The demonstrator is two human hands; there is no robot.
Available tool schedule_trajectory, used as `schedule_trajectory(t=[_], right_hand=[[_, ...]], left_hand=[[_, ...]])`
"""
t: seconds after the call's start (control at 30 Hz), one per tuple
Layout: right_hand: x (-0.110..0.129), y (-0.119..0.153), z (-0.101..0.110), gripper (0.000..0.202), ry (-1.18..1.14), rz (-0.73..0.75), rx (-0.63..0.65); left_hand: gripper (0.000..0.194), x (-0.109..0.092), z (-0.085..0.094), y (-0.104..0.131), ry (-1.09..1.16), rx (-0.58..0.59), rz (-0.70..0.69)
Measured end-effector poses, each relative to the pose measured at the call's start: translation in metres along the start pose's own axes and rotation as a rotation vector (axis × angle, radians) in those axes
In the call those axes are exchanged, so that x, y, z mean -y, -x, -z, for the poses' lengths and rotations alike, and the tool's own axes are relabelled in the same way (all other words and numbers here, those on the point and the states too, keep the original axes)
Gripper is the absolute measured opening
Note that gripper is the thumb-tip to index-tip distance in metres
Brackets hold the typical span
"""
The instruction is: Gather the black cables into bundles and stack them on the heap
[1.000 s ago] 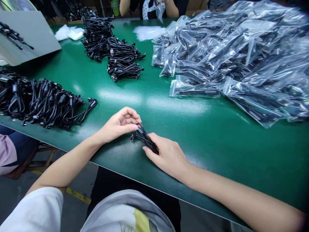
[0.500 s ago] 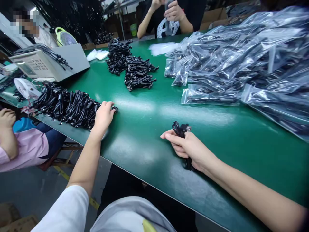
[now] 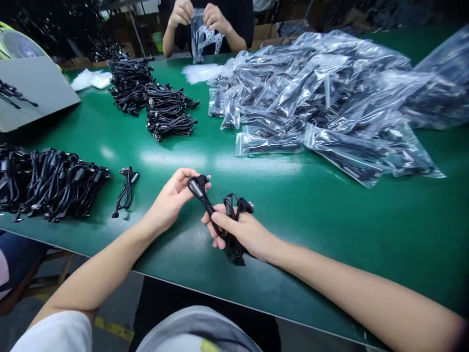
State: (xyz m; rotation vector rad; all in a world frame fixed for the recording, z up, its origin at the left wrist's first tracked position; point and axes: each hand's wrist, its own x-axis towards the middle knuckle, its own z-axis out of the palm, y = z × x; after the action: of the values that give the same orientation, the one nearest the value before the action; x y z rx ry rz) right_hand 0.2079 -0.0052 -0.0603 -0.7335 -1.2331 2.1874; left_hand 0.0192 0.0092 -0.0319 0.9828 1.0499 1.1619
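My left hand [image 3: 175, 195] pinches the connector end of a folded black cable [image 3: 201, 188], whose lower part reaches into my right hand. My right hand [image 3: 240, 227] is closed round another bundled black cable [image 3: 234, 252], its thumb lying over the left cable too. Metal plug tips stick out at the top of both. Left of my hands, a single tied cable [image 3: 126, 190] lies on the green table [image 3: 176, 274]. Beside it is a long heap of similar black cables [image 3: 54, 186].
Two more cable stacks [image 3: 170, 115] lie farther back. Clear bags with dark cables [image 3: 311, 93] pile up at the right. White plastic bags [image 3: 91, 79] and a pale box [image 3: 36, 93] are at the left. Across the table a person's hands [image 3: 200, 17] hold a bag.
My left hand has come from the cable heap to my right hand, bringing a cable. A lone cable now shows beside the heap. The view has turned right.
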Motion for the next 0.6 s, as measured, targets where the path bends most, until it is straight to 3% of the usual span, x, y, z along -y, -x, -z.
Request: schedule_trajectory(t=[0.1, 0.3, 0.6], right_hand=[[0.0, -0.004, 0.001, 0.032, -0.025, -0.007, -0.101], [0.004, -0.006, 0.0, 0.031, 0.255, -0.059, -0.097], [0.007, -0.004, -0.006, 0.029, 0.291, -0.04, -0.127]], left_hand=[[0.031, 0.002, 0.01, 0.0, -0.078, -0.091, 0.002], [0.035, 0.006, 0.014, -0.002, -0.132, -0.103, 0.003], [0.034, 0.005, 0.016, -0.001, 0.024, -0.004, 0.05]])
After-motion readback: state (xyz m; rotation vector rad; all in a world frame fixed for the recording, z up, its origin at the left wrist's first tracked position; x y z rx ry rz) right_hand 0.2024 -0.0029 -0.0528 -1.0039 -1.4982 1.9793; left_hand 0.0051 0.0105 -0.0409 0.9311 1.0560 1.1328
